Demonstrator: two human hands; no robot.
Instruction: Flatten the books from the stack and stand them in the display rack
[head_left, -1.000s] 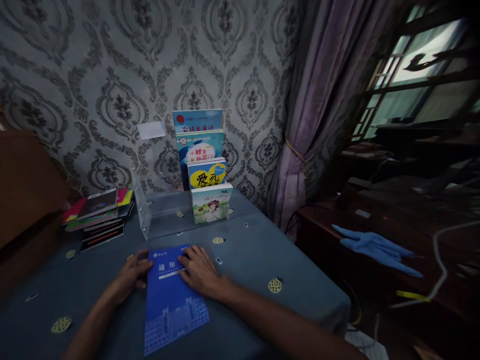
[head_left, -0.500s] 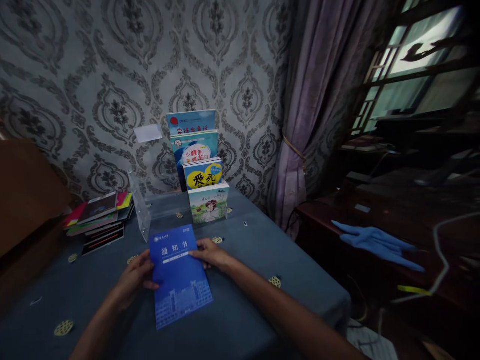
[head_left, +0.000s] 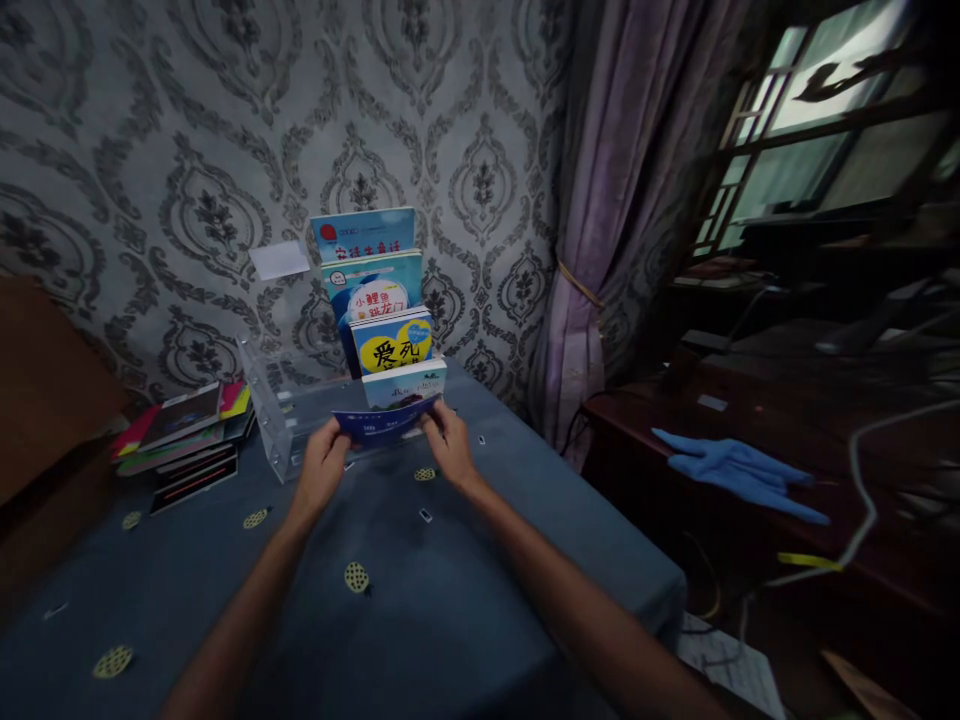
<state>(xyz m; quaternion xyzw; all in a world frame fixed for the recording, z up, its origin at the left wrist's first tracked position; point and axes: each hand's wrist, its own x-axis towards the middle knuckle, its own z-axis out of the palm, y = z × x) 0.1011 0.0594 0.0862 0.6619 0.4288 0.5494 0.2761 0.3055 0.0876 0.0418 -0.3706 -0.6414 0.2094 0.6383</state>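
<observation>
A blue booklet (head_left: 386,424) with white lettering is held by both hands, tipped so that its cover looks foreshortened. My left hand (head_left: 324,455) is closed on its left edge, and my right hand (head_left: 448,440) grips the right edge. Directly behind it stands a pale green book (head_left: 405,383), partly covered by the booklet. Farther back, taller books rise in steps: a blue-and-yellow book (head_left: 391,340), a teal one (head_left: 373,285) and a light blue one (head_left: 363,232). They stand at the right of a clear plastic rack (head_left: 274,415).
Left of the rack lies a stack of flat booklets (head_left: 187,430), beside a brown cardboard box (head_left: 52,390). A white paper label (head_left: 278,261) shows above the rack. On the dark red furniture (head_left: 622,420) at right rests a blue glove (head_left: 739,472). A purple curtain (head_left: 592,200) hangs behind.
Both hands have carried the blue booklet forward to the front of the standing books. It has gone from showing its full cover to being steeply tipped. The camera view has shifted slightly.
</observation>
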